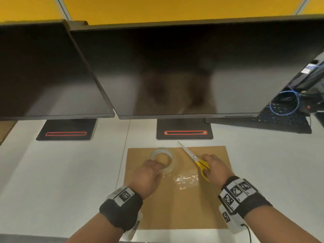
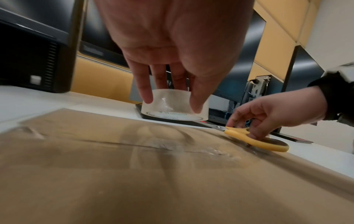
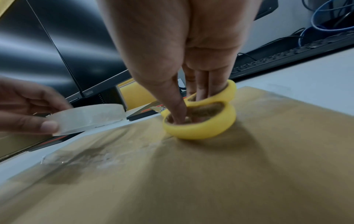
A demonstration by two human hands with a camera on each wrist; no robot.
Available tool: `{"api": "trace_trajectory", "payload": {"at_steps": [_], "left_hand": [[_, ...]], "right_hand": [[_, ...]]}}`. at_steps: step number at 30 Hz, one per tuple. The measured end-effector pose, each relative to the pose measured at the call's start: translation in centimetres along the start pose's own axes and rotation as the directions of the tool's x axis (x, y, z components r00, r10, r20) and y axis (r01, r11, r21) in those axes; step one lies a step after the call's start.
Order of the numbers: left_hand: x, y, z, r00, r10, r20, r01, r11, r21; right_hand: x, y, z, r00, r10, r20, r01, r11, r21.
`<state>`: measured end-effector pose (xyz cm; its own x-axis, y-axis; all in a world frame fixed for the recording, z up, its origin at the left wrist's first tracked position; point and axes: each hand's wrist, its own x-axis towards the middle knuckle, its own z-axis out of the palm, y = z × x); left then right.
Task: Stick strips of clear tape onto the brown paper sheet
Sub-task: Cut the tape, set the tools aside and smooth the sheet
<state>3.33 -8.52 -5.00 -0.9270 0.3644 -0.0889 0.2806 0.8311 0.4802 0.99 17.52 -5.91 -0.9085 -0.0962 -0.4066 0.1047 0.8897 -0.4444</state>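
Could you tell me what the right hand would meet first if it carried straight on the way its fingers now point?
The right hand points down, fingers already through the yellow scissors handles. Straight on it would probably meet the brown paper sheet almost at once.

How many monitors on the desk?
2. One monitor at back left, a second monitor at back centre, side by side behind the brown paper sheet. More may lie outside view.

You are seated at an office desk.
Two dark monitors stand on the white desk, a keyboard and blue cables alongside.
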Motion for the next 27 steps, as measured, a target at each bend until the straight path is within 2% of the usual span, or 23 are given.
{"api": "trace_trajectory", "payload": {"at_steps": [9,13,20,27], "left_hand": [[2.4,4.2,3.3,0.985,0.159,0.074,-0.162,0.986,0.043],[3.9,6.7,4.5,0.966,0.23,0.116,-0.235,0.971,0.031],[6.5,11.2,7.4,0.923,0.36,0.134,-0.368,0.929,0.045],[8.5,15.0,9.3,0.899,0.4,0.175,-0.412,0.911,0.034]], "right_hand": [[-1.8,3.1,-0.8,0.989,0.127,-0.071,-0.121,0.989,0.085],[-2.6,5.4,-1.8,0.972,0.199,-0.125,-0.187,0.977,0.104],[-4.3,9.4,-2.7,0.948,0.252,-0.195,-0.231,0.965,0.126],[-5.4,12.8,-3.5,0.932,0.309,-0.189,-0.283,0.947,0.149]]}}
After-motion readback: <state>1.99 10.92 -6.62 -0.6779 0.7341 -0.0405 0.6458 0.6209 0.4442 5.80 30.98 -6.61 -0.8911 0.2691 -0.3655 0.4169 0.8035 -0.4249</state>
